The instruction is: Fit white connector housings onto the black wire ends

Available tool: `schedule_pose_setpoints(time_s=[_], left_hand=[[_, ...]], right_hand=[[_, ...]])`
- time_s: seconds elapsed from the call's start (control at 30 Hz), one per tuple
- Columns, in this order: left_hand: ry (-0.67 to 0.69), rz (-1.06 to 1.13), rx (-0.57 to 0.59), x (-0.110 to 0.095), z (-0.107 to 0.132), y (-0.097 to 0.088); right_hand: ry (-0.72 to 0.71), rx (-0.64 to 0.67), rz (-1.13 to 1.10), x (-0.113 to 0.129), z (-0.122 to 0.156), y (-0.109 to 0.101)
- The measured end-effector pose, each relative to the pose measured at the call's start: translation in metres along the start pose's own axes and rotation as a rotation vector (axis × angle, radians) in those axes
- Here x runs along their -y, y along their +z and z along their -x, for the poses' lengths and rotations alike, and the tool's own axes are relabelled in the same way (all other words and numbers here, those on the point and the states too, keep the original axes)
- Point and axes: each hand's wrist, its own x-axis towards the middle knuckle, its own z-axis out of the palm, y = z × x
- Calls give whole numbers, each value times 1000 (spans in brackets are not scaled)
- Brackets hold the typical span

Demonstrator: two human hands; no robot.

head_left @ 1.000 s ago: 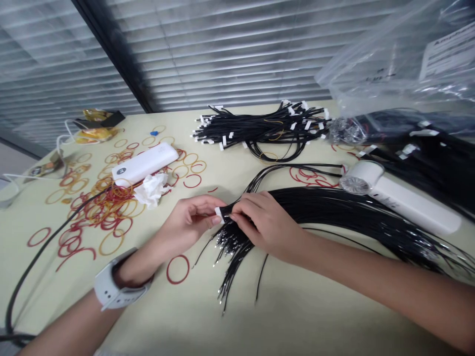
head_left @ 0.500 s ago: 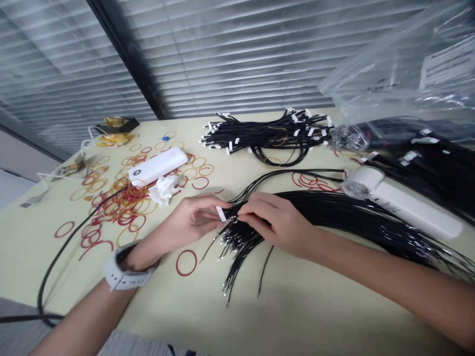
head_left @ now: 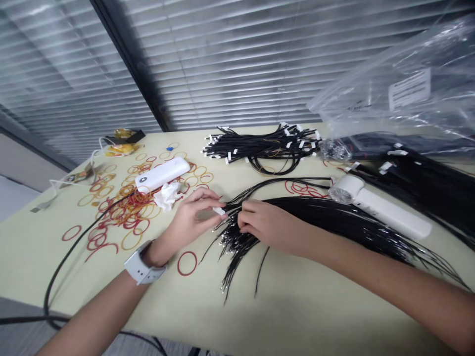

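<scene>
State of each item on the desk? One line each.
Left hand: raised, fingertips at white tag.
Right hand: resting on loose black wire bundle, ends fanned.
White-tagged black wire bunch: lying gathered.
White plastic handheld device: lying down.
Red and tan rubber bands: scattered.

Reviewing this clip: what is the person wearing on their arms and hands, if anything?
The left hand and right hand are bare, with no gloves, and no sleeve shows on either forearm. A chunky white watch-style wristband circles the left wrist; nothing shows on the right wrist.
</scene>
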Motion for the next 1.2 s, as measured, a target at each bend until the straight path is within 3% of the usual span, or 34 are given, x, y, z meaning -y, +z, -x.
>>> schedule_pose_setpoints(time_s=[0.1,0.23,0.4,0.57,0.7,0.9,1.2], left_hand=[[-164,48,33,-2,-1,-1],[-413,310,181,5,-1,-4],[-483,521,279,9,3,-8],[-538,679,274,-3,0,-7],[-512,603,244,-8,-1,-5],[-463,433,326,-9,3,-3],[-477,310,387,-10,6,-3]], right_hand=[[-41,-27,76,3,0,-1],[28,-90,40,7,-1,-1],[177,-287,-53,12,-6,6],[242,-399,-158,15,-9,14],[271,-477,-216,13,-10,21],[199,-520,-201,10,-10,26],[255,-425,-50,11,-9,28]])
